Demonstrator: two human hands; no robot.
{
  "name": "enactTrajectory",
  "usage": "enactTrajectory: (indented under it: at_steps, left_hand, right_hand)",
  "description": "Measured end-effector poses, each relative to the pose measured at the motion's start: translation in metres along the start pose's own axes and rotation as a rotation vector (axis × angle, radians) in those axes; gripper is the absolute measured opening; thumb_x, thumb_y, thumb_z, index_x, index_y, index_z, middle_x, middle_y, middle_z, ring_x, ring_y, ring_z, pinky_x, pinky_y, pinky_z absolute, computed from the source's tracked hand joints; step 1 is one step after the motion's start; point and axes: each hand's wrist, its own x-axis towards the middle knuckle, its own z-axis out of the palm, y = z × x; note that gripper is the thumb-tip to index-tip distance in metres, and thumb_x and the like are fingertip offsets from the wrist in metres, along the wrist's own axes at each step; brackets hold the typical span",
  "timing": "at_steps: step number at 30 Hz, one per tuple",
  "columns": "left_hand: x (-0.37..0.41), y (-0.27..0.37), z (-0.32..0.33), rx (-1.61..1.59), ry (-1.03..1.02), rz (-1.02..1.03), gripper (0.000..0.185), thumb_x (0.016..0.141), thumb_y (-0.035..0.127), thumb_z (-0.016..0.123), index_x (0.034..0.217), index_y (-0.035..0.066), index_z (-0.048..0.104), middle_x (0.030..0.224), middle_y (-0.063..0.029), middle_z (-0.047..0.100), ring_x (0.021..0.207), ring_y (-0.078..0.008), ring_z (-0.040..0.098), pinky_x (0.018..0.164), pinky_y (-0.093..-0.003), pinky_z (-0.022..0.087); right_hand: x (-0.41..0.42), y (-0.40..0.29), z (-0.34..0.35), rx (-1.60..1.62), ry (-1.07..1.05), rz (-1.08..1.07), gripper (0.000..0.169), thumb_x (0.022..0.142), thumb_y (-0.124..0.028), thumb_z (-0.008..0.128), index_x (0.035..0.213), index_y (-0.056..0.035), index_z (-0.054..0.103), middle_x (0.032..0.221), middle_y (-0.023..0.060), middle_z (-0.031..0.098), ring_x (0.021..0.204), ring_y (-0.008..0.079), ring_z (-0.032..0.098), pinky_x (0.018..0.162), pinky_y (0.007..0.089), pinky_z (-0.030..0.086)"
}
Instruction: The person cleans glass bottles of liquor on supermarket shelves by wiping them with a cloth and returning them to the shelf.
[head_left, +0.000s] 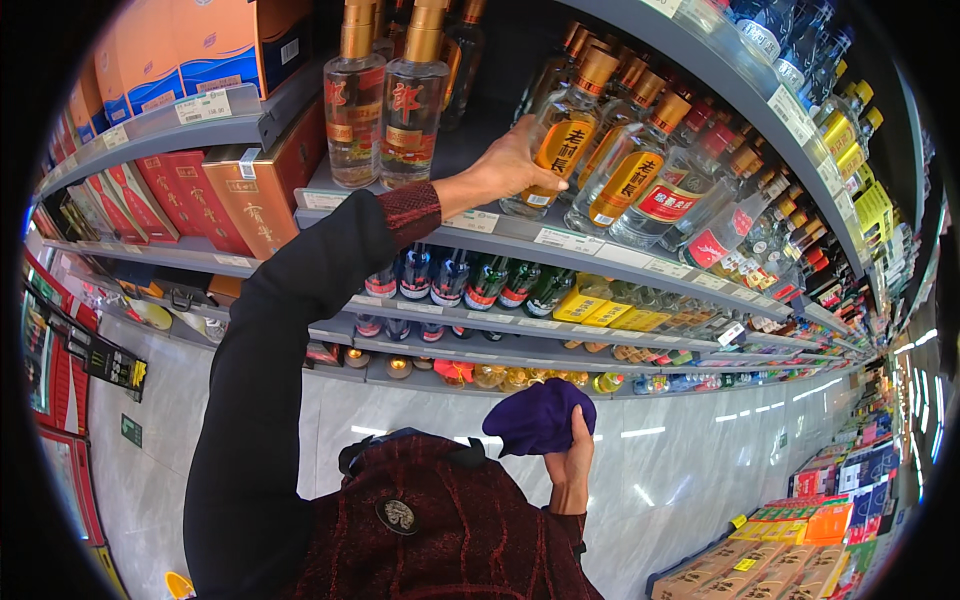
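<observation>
My left hand (499, 172) reaches up to a shelf and grips a transparent glass liquor bottle (568, 142) with a gold cap and an orange-yellow label. Its thumb lies across the front near the bottle's base; the fingers are partly hidden behind the glass. The bottle stands at the front of its row, beside a matching bottle (628, 180). Two liquor bottles with red lettering (409, 124) stand left of my wrist. Lower down, close to my body, my right hand (574, 461) holds a bunched purple cloth (536, 420).
The grey shelf edge (570, 244) carries price tags. Boxed liquor (251, 195) stands at left, with more bottles (487, 283) on the tiers below. An upper shelf (720, 56) curves overhead. Stacked cartons (772, 562) sit on the tiled floor (675, 450) at lower right.
</observation>
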Motion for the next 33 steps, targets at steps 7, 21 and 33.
enactTrajectory:
  at_steps: [7,21,33]
  left_hand:
    - [0.009,-0.003,0.012,0.259,0.149,0.103,0.092,0.062,0.030,0.086,0.125,-0.014,0.035,0.123,-0.0312,0.047,0.118,-0.0380,0.048,0.102,-0.0385,0.039]
    - [0.024,0.044,-0.029,0.806,-0.388,-0.215,0.103,0.074,0.053,0.072,0.133,-0.018,0.026,0.133,-0.0387,0.037,0.125,-0.0426,0.043,0.103,-0.0414,0.038]
    - [0.143,-0.030,-0.086,0.996,1.176,0.359,0.065,0.077,0.028,0.062,0.131,-0.005,0.044,0.125,-0.0314,0.047,0.115,-0.0451,0.046,0.093,-0.0582,0.039]
  right_hand:
    - [0.005,0.006,0.004,-0.007,-0.023,0.011,0.046,0.099,-0.027,0.040,0.134,0.0031,0.042,0.134,0.0166,0.049,0.123,0.0297,0.049,0.105,0.0420,0.037]
    - [-0.001,0.014,-0.010,0.019,-0.008,0.015,0.047,0.099,-0.028,0.039,0.134,0.0033,0.041,0.135,0.0169,0.048,0.125,0.0297,0.047,0.105,0.0424,0.037]
    - [0.000,0.019,-0.020,0.047,0.009,0.050,0.044,0.098,-0.025,0.045,0.131,0.0031,0.046,0.130,0.0165,0.052,0.119,0.0291,0.052,0.102,0.0415,0.040]
